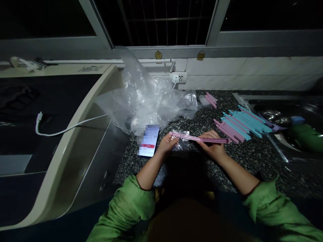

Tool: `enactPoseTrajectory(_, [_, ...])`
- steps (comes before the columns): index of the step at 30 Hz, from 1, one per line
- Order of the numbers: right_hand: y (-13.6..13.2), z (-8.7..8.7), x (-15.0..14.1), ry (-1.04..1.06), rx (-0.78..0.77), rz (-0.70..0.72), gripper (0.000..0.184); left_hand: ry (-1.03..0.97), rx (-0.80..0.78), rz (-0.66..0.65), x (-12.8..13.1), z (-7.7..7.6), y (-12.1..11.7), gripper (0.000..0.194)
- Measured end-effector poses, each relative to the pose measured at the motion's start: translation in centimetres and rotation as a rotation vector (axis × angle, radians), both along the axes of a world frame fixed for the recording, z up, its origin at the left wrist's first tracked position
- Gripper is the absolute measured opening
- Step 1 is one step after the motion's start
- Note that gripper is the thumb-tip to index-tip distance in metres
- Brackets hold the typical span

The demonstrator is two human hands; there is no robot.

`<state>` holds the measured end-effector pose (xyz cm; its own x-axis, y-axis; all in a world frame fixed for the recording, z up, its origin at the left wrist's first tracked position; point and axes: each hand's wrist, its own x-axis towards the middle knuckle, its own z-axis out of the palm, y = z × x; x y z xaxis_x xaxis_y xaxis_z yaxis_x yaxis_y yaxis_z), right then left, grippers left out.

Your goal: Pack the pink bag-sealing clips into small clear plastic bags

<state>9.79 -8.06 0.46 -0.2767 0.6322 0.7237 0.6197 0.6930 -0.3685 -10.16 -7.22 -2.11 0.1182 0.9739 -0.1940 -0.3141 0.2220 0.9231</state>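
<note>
A long pink plastic strip (186,136) stretches between my hands, with a slight bend near its middle. My left hand (166,145) pinches its left end between thumb and fingers. Around the right half of the strip, my right hand (214,148) is closed, thumb below and fingers behind. A small clear plastic bag (182,144) lies beneath the strip, close to my left fingers. Just right of my right hand, several similar pink and blue strips (242,123) lie side by side in a pile. What the strips are for cannot be made out.
Crumpled clear plastic bags (148,104) cover the back of the speckled counter (141,168). A lit phone (148,141) lies left of my left hand. A few pink strips (211,100) rest farther back. At right is a sink (280,148) with bowls; a white cable (73,127) crosses the left appliance.
</note>
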Motion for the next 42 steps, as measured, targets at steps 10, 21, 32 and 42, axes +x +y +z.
enactPoseTrajectory(10, [0.1,0.0,0.1,-0.002,0.066,-0.019,0.007,0.041,-0.065,-0.06,-0.1,0.1,-0.3,0.045])
enactPoseTrajectory(21, [0.4,0.0,1.1,0.04,0.144,-0.186,0.005,0.066,0.014,-0.085,-0.3,1.3,-1.1,0.039])
enactPoseTrajectory(32, [0.0,-0.3,-0.1,0.033,0.078,-0.105,0.005,0.03,-0.018,-0.088,0.0,2.1,-1.4,0.038])
enactPoseTrajectory(42, [0.0,-0.7,-0.5,0.034,0.033,-0.084,0.007,0.327,0.049,0.136,-1.1,2.0,-0.8,0.023])
